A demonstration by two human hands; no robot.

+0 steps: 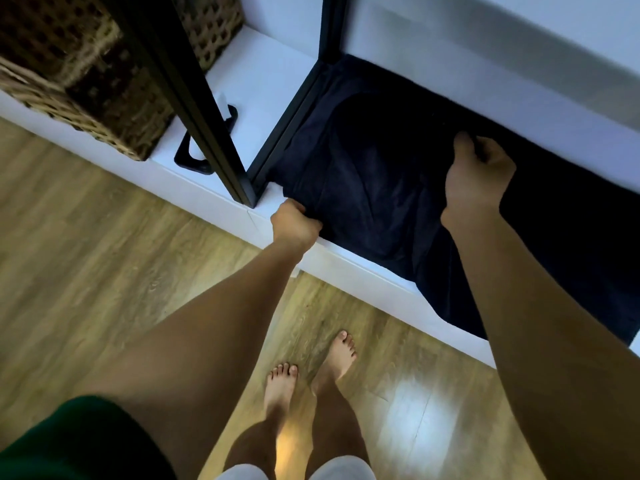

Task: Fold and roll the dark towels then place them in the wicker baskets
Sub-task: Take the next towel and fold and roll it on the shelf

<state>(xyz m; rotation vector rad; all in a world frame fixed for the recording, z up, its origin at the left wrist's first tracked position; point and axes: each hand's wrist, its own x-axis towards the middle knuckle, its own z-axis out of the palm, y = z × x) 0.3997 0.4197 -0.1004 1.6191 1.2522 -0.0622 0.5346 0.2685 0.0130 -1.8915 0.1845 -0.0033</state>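
White shelf (270, 81), one dark towel (374, 174) on it, left hand (294, 223) and right hand (478, 178) fingers grasping it, two wicker baskets (86, 98) (214, 26).

**Navy on white, brown weave at ten o'clock**

Toward two o'clock we are looking at a towel (374, 174) that is showing deep navy, almost black, and plain. The ledge (263, 74) under it is reading white with a bluish cast. At ten o'clock a wicker basket (69, 81) is showing mid-brown strands in an open lattice weave. A second basket (214, 26) at twelve o'clock is looking paler tan. The frame post (183, 98) between them is showing matt black. At eight o'clock the floor (86, 237) is glowing olive-tan with wood grain. A sleeve (69, 441) at seven o'clock is showing dark green, and shorts (346, 469) at six are looking pale grey.
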